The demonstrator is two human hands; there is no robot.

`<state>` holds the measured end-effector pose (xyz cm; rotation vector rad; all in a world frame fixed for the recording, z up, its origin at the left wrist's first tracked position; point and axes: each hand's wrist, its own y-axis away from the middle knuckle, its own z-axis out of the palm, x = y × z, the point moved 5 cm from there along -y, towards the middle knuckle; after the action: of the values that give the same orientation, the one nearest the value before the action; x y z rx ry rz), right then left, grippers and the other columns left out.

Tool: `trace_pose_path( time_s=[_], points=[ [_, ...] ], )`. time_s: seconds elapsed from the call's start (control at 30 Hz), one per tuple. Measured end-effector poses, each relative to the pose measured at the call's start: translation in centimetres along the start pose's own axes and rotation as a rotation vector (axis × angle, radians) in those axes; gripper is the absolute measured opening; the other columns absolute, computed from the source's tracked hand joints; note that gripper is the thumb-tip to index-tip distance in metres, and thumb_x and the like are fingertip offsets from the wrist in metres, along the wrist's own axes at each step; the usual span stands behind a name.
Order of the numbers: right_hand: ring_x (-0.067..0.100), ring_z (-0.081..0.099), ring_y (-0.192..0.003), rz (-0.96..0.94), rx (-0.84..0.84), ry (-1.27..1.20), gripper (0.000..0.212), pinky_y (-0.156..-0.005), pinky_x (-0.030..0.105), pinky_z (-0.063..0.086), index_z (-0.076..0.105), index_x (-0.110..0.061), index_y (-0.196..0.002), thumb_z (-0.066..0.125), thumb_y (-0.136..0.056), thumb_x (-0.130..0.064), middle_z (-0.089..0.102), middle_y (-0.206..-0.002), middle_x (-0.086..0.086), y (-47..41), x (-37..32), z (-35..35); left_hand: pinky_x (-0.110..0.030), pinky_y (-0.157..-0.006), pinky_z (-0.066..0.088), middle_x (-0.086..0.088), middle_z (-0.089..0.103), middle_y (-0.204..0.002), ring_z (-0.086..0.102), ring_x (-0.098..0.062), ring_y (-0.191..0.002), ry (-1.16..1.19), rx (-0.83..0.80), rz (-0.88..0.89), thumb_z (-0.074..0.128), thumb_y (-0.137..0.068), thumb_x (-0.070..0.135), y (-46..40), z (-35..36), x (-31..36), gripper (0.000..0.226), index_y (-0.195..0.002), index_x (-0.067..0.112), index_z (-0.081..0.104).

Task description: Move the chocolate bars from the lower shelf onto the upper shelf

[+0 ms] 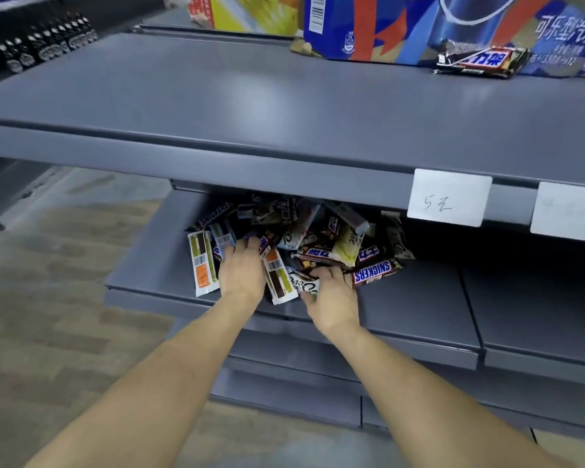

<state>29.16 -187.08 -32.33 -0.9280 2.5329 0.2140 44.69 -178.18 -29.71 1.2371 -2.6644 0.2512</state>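
Observation:
A heap of chocolate bars (321,238) lies on the grey lower shelf (419,298), partly hidden under the upper shelf (250,96). My left hand (242,273) lies on the left side of the heap, its fingertips curled into the bars between two white-backed bars (201,263). My right hand (333,298) grips a white and dark wrapped bar (306,282) at the heap's front, beside a brown Snickers bar (374,271). A few Snickers bars (480,60) lie on the upper shelf at the far right.
A blue drinks carton (402,25) and a yellow box (247,11) stand at the back of the upper shelf. White price tags (448,197) hang on its front edge. Dark bottles (48,42) line a shelf at far left. Wooden floor shows at the lower left.

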Motion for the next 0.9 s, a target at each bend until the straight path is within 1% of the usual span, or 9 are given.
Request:
trace_pose_path(
  time_s=[0.1, 0.2, 0.33, 0.47, 0.57, 0.6, 0.77, 0.9],
  points=[
    [0.021, 0.044, -0.122, -0.037, 0.022, 0.024, 0.046, -0.099, 0.034, 0.041, 0.05, -0.021, -0.132, 0.064, -0.09, -0.036, 0.053, -0.129, 0.0, 0.1, -0.3, -0.4, -0.038, -0.1, 0.043, -0.009, 0.055, -0.129, 0.043, -0.032, -0.125, 0.028, 0.032, 0.04, 0.063, -0.09, 0.018, 0.2, -0.6, 0.2, 0.052, -0.138, 0.016, 0.044],
    [0.021, 0.05, -0.12, -0.13, 0.018, 0.099, 0.047, -0.097, 0.032, 0.044, 0.05, -0.019, -0.133, 0.061, -0.091, -0.038, 0.057, -0.127, 0.001, 0.6, -0.4, -1.1, -0.036, -0.102, 0.041, -0.008, 0.055, -0.129, 0.043, -0.03, -0.123, 0.01, 0.063, 0.074, 0.065, -0.087, 0.019, 0.4, -1.4, 0.2, 0.054, -0.138, 0.016, 0.045],
    [0.022, 0.049, -0.125, -0.237, 0.046, 0.216, 0.048, -0.101, 0.033, 0.044, 0.051, -0.018, -0.135, 0.059, -0.092, -0.038, 0.057, -0.131, 0.003, 1.1, 0.3, -2.7, -0.037, -0.102, 0.041, -0.005, 0.055, -0.13, 0.045, -0.027, -0.124, -0.014, 0.096, 0.064, 0.067, -0.085, 0.018, 0.9, -2.5, -0.3, 0.057, -0.138, 0.02, 0.047],
    [0.024, 0.047, -0.124, -0.265, 0.082, 0.307, 0.047, -0.102, 0.036, 0.042, 0.053, -0.015, -0.135, 0.06, -0.091, -0.028, 0.055, -0.132, 0.004, 1.2, 1.5, -4.3, -0.035, -0.099, 0.041, -0.003, 0.055, -0.127, 0.047, -0.025, -0.121, -0.047, 0.104, 0.053, 0.067, -0.084, 0.017, 1.5, -3.5, -0.3, 0.055, -0.136, 0.021, 0.049],
    [0.025, 0.044, -0.122, -0.26, 0.08, 0.295, 0.05, -0.102, 0.034, 0.041, 0.05, -0.013, -0.138, 0.058, -0.088, -0.016, 0.052, -0.133, 0.006, 1.5, 2.2, -4.9, -0.034, -0.097, 0.041, -0.003, 0.055, -0.127, 0.047, -0.025, -0.119, -0.073, 0.118, 0.035, 0.066, -0.085, 0.015, 2.1, -4.1, 0.1, 0.053, -0.135, 0.022, 0.05],
    [0.026, 0.043, -0.122, -0.257, 0.075, 0.287, 0.051, -0.102, 0.034, 0.041, 0.049, -0.012, -0.138, 0.058, -0.088, -0.015, 0.05, -0.133, 0.006, 1.7, 2.4, -4.9, -0.034, -0.096, 0.041, -0.003, 0.056, -0.126, 0.047, -0.025, -0.119, -0.076, 0.124, 0.029, 0.066, -0.085, 0.015, 2.3, -4.2, 0.2, 0.053, -0.135, 0.022, 0.05],
    [0.023, 0.04, -0.124, -0.219, 0.087, 0.217, 0.053, -0.105, 0.031, 0.038, 0.045, -0.018, -0.14, 0.064, -0.09, -0.023, 0.045, -0.133, 0.003, 2.2, 4.1, -5.3, -0.035, -0.096, 0.044, -0.003, 0.056, -0.127, 0.048, -0.025, -0.119, -0.08, 0.146, 0.014, 0.067, -0.085, 0.016, 3.6, -4.8, 0.8, 0.053, -0.135, 0.022, 0.05],
    [0.022, 0.046, -0.119, -0.257, 0.126, 0.21, 0.052, -0.103, 0.032, 0.038, 0.052, -0.019, -0.135, 0.069, -0.087, -0.028, 0.052, -0.128, 0.0, 2.7, 4.8, -5.9, -0.036, -0.096, 0.044, -0.002, 0.056, -0.128, 0.05, -0.024, -0.119, -0.082, 0.152, 0.0, 0.067, -0.085, 0.019, 4.5, -5.3, 1.1, 0.052, -0.134, 0.022, 0.05]
  ],
)
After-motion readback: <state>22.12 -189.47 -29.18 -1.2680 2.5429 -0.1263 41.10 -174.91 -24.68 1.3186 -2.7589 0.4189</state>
